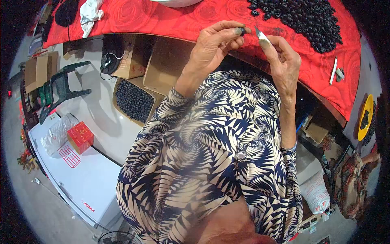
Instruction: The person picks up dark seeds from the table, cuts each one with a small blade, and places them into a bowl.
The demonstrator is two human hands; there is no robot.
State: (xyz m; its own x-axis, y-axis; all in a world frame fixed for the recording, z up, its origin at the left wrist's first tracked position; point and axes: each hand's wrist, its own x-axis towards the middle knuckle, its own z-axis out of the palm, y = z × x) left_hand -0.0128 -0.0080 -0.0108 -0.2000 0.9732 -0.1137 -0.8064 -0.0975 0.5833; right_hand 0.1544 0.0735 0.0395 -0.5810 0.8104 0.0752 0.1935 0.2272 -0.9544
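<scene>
My left hand (pixel 214 45) pinches a small round black part (pixel 243 30) between thumb and fingertips, above the table's front edge. A small pointed knife (pixel 260 33) is gripped in my right hand (pixel 284 61), its tip pointing up and close to the black part but apart from it. The thumb lies along the knife, and the fingers hide its handle. Beyond my right hand, a large heap of similar black parts (pixel 313 22), some with holes through them, spreads over the red rose-patterned cloth (pixel 174 24).
A white slim tool (pixel 334 70) lies on the cloth at right, and a crumpled white cloth (pixel 90 15) at far left. Below left stands an open carton of black parts (pixel 134 99). A green chair (pixel 65 87) and a white table (pixel 81 179) with a red box (pixel 81 137) stand farther left.
</scene>
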